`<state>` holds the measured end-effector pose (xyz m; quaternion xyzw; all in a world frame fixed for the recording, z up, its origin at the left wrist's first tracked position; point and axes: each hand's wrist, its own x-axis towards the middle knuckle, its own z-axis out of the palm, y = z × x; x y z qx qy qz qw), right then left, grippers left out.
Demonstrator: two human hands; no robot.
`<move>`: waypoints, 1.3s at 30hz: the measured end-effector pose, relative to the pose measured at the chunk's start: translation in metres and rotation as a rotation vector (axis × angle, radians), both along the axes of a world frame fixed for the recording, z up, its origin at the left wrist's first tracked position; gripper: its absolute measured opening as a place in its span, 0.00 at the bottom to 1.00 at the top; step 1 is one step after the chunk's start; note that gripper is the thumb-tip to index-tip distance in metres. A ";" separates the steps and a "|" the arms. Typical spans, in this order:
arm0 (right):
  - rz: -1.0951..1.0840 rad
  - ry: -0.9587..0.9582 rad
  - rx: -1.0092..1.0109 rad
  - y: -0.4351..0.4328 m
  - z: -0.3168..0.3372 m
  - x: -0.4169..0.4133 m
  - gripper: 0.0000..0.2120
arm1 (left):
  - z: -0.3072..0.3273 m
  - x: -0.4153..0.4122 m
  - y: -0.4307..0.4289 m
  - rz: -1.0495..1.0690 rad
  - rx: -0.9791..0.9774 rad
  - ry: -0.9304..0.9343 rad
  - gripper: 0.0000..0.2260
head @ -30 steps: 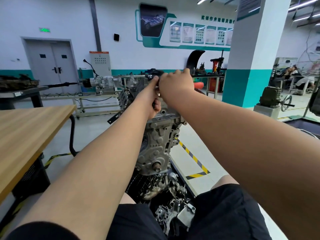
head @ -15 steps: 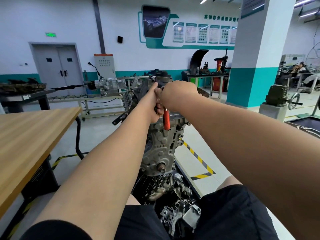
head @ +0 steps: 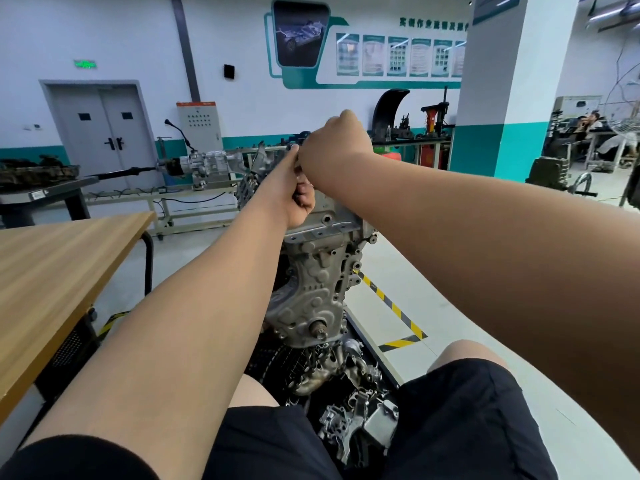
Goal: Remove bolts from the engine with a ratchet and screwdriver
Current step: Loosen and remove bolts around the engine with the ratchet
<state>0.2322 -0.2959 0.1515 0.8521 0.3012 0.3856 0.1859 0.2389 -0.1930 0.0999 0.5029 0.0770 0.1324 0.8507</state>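
Observation:
The grey engine point(head: 318, 271) stands upright between my knees, its timing-cover face toward me. Both hands meet at its top edge. My left hand point(head: 299, 199) is curled into a fist, thumb pointing up, and grips a tool whose handle is hidden inside the fist. My right hand point(head: 334, 143) sits just above and behind it, bunched over the top of the tool point(head: 295, 157), of which only a sliver of grey metal shows between the hands. The right hand's fingertips and the bolt are hidden behind the hands.
A wooden table point(head: 52, 271) runs along my left. Loose metal engine parts point(head: 349, 410) lie on the floor stand below the engine. A gearbox on a frame point(head: 204, 162) stands behind, and a teal-and-white pillar point(head: 502, 98) stands to the right. Yellow-black tape point(head: 391, 306) marks the floor.
The red handle that hung below my hands half a second ago is no longer visible. My right hand has risen above the left, and the left fist has turned.

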 end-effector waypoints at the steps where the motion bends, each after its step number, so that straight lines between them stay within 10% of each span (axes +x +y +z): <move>1: -0.010 -0.016 -0.011 0.001 0.001 -0.002 0.02 | 0.001 0.001 0.000 -0.008 -0.003 -0.011 0.25; 6: -0.048 0.064 0.003 0.005 0.001 -0.003 0.03 | 0.000 0.003 0.000 0.022 0.025 0.009 0.23; 15: 0.352 0.680 0.811 -0.001 -0.035 0.018 0.23 | 0.003 0.011 0.008 -0.012 0.093 0.092 0.20; 25: 0.664 1.300 1.404 -0.018 -0.051 0.041 0.22 | 0.014 0.027 -0.015 0.101 0.266 0.143 0.20; 31: 0.726 1.580 1.348 -0.015 -0.047 0.038 0.27 | 0.024 0.018 -0.008 0.078 0.289 0.198 0.22; 39: 0.546 0.901 0.532 -0.031 -0.027 0.054 0.21 | 0.015 0.017 0.002 0.108 0.291 0.193 0.17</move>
